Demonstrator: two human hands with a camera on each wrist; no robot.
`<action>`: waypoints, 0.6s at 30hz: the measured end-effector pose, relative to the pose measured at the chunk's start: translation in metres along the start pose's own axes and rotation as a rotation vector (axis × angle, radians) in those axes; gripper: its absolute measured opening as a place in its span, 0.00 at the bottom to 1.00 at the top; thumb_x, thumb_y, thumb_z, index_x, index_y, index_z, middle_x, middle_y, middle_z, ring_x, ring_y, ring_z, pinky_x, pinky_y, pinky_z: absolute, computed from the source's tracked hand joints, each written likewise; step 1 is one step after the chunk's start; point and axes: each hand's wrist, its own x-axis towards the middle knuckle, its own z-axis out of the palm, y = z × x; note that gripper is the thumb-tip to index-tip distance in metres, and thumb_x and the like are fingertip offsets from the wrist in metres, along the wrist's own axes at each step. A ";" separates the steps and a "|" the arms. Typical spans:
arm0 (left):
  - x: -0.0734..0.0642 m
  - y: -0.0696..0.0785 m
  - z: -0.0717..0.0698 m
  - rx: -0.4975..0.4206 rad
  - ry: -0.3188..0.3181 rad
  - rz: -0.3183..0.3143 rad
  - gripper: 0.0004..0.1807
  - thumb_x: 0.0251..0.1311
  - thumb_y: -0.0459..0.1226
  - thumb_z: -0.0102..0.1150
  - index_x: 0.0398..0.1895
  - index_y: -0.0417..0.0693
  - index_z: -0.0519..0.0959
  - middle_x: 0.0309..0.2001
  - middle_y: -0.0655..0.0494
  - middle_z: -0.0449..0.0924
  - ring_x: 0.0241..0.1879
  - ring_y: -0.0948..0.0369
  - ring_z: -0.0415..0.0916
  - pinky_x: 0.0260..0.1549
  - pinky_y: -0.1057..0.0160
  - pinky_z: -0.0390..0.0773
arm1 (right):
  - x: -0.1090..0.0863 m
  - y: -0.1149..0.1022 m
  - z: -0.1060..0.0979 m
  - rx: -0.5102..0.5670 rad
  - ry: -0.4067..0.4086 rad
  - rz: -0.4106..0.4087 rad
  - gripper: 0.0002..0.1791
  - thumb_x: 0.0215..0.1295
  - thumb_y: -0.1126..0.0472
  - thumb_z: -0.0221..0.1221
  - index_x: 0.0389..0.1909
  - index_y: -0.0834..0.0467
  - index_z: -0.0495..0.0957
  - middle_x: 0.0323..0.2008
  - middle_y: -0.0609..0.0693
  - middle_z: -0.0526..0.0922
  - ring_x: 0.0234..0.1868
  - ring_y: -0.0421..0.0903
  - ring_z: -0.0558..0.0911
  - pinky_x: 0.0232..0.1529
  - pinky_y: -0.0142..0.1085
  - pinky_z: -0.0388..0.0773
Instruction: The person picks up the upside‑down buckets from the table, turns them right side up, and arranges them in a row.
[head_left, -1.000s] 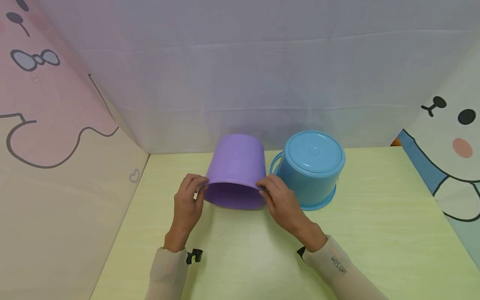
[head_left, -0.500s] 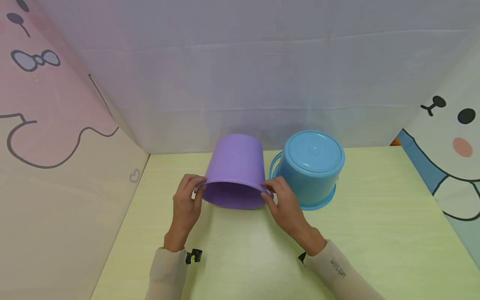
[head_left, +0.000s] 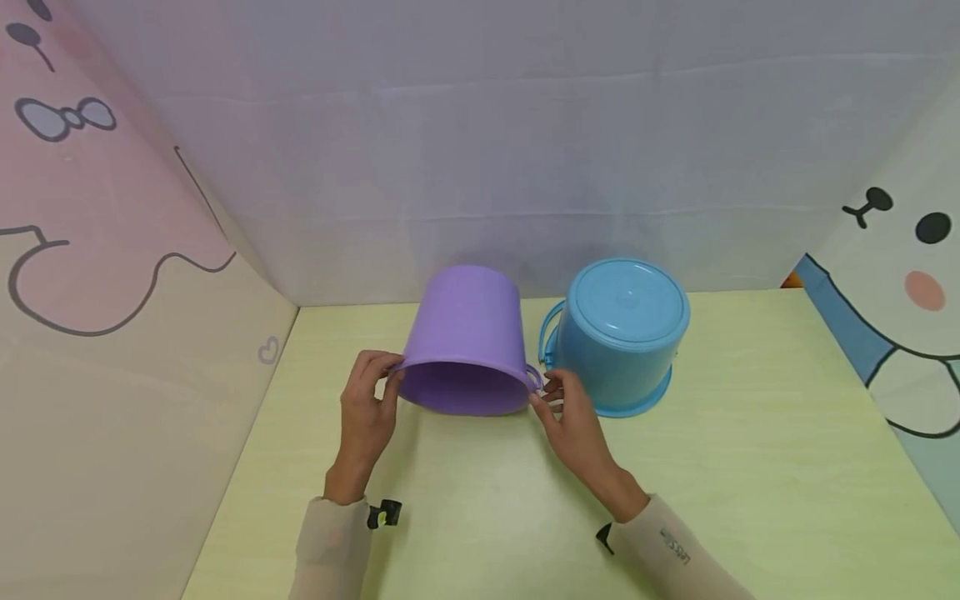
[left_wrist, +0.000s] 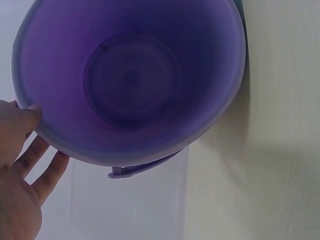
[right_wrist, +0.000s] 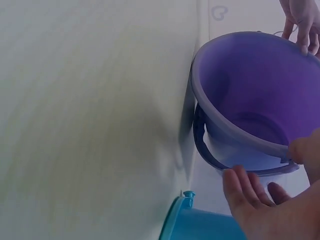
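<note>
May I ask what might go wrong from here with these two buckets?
The round purple plastic bucket might slip or roll: it is tipped over, and while the left hand pinches its rim, the fingers of the right hand are not wrapped round it.
The upturned blue plastic bucket stands close to the right hand, so a sideways move could bump it.
The curved purple handle sits by those fingers and might catch on them.

The smooth purple bucket point(head_left: 467, 321) lay on its side on the counter point(head_left: 480, 508), wide mouth turned to the near side, its purple handle point(right_wrist: 202, 145) beside the rim.
</note>
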 end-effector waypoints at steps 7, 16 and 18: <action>-0.002 -0.004 -0.001 -0.016 0.011 -0.021 0.12 0.64 0.19 0.65 0.47 0.36 0.83 0.45 0.44 0.79 0.45 0.50 0.82 0.46 0.64 0.84 | -0.001 0.002 0.006 0.112 -0.094 0.154 0.20 0.81 0.64 0.56 0.64 0.68 0.63 0.55 0.66 0.79 0.58 0.63 0.83 0.59 0.55 0.83; -0.007 -0.007 -0.002 -0.061 0.014 -0.050 0.12 0.63 0.18 0.65 0.47 0.35 0.83 0.44 0.42 0.79 0.45 0.49 0.81 0.48 0.80 0.77 | 0.003 0.011 0.016 0.217 -0.084 0.135 0.11 0.81 0.69 0.54 0.55 0.71 0.71 0.53 0.68 0.81 0.55 0.67 0.85 0.54 0.42 0.85; -0.008 -0.007 -0.002 -0.071 0.015 -0.056 0.13 0.63 0.18 0.65 0.47 0.36 0.83 0.44 0.42 0.79 0.44 0.49 0.81 0.48 0.80 0.77 | 0.004 0.012 0.017 0.231 -0.072 0.133 0.09 0.80 0.70 0.54 0.54 0.71 0.72 0.52 0.68 0.81 0.54 0.67 0.85 0.51 0.36 0.85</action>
